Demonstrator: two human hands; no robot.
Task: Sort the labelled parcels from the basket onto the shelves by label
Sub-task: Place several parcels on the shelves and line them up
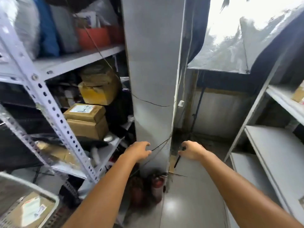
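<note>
Labelled parcel (31, 209) lies in the basket (49, 194) at lower left, below the left shelves (79, 60). Left hand (139, 151) and right hand (191, 150) reach forward empty, fingers loosely curled.

Both bare arms reach forward, roughly parallel, forearms rising from the bottom edge. Left hand (139, 151) palm down, fingers loosely curled, holding nothing. Right hand (191, 150) palm down, fingers loosely bent, also holding nothing. The hands are apart, about level.
</note>
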